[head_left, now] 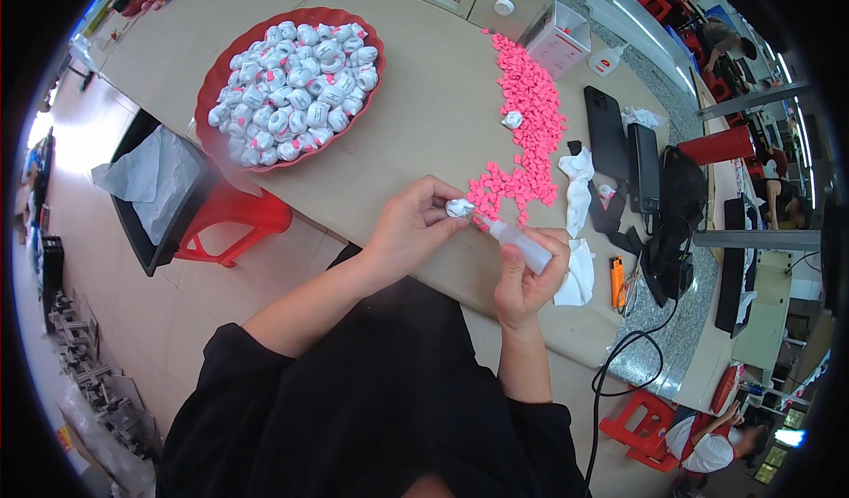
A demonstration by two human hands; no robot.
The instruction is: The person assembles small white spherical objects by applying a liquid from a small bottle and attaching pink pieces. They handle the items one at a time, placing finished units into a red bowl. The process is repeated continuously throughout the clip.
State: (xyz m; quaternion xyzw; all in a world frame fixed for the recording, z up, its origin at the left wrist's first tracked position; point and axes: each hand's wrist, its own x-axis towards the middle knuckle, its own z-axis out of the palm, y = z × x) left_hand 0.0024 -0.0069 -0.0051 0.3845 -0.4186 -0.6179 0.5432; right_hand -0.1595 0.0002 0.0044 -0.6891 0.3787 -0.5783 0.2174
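Between the thumb and fingers of my left hand [414,222] is a small rounded white piece [459,207] with dark markings. My right hand [533,277] grips a translucent white squeeze bottle [523,247], its narrow tip pointing up and left at the white piece. Whether the tip touches the piece I cannot tell. Just beyond my hands lie many small pink pieces [531,100], spread in a long heap. One white piece [512,120] like the held one rests among them. At the upper left, a red scalloped bowl [378,51] is heaped with similar white pieces, some showing pink bits.
Right of the pink heap are a white box [559,42], a small bottle [607,59], a black phone [606,131], a black power bank [643,167], crumpled tissue [577,188] and an orange lighter [617,281]. A black cable hangs over the edge. Left stands a red stool [239,224] with a dark bin.
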